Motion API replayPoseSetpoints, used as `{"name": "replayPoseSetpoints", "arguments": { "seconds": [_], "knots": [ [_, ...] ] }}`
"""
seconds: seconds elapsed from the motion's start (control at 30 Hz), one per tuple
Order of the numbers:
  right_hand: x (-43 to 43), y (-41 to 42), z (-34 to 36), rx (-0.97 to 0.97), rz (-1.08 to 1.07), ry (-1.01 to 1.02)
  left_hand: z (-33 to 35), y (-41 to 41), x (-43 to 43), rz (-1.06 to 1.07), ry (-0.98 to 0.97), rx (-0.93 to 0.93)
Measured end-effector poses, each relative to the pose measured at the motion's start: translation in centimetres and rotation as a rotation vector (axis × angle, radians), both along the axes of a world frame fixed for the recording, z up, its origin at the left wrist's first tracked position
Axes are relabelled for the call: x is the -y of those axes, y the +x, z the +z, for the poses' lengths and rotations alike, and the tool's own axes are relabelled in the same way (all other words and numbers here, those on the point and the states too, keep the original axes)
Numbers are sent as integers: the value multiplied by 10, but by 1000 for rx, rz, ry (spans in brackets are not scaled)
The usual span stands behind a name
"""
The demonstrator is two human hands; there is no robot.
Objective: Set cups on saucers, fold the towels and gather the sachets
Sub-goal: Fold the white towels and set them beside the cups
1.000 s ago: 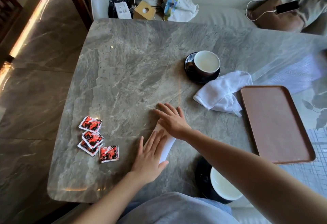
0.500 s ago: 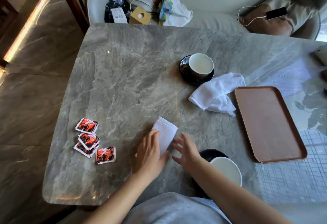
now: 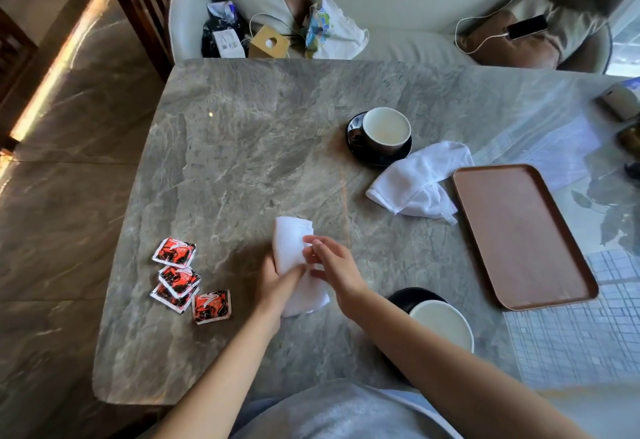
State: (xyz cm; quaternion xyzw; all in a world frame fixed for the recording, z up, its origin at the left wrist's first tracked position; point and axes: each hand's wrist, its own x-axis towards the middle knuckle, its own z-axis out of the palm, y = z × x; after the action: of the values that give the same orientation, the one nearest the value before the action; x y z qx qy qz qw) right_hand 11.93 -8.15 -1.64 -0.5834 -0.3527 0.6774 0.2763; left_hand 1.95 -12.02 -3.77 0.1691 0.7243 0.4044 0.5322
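My left hand [image 3: 277,282] and right hand [image 3: 332,265] both pinch the folded towel [image 3: 291,244], steadying it on the table [image 3: 242,147] so I can tighten its last fold.

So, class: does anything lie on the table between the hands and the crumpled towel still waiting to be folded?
Nothing visible does. Bare table lies between the hands and the crumpled towel. The cup stands beyond it, the tray to its right.
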Motion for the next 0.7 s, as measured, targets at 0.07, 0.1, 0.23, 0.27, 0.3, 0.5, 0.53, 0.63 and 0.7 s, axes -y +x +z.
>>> {"name": "replayPoseSetpoints", "arguments": {
  "seconds": [0.07, 0.1, 0.23, 0.27, 0.3, 0.5, 0.53, 0.63, 0.7],
  "knots": [
    [-1, 8, 1, 142, 34, 155, 4, 2, 2, 82, 40, 172],
    [-2, 13, 1, 199, 28, 208, 7, 4, 1, 107, 58, 245],
    [-5, 38, 9, 139, -4, 140, 18, 26, -6, 91, 106, 383],
    [-6, 46, 12, 93, 15, 112, 20, 34, -8, 56, 124, 395],
    [-8, 55, 15, 60, 25, 93, 23, 43, -9, 21, 143, 403],
    [-12, 123, 32, -8, 42, 25, 40, 101, -18, -132, 156, 391],
    [-13, 137, 35, 10, 71, 21, 44, 111, -20, -156, 153, 401],
    [-15, 180, 40, 23, 51, 48, 53, 141, -28, -268, 159, 444],
    [-17, 208, 41, 12, -2, 96, 58, 159, -34, -360, 176, 431]
  ]
}}
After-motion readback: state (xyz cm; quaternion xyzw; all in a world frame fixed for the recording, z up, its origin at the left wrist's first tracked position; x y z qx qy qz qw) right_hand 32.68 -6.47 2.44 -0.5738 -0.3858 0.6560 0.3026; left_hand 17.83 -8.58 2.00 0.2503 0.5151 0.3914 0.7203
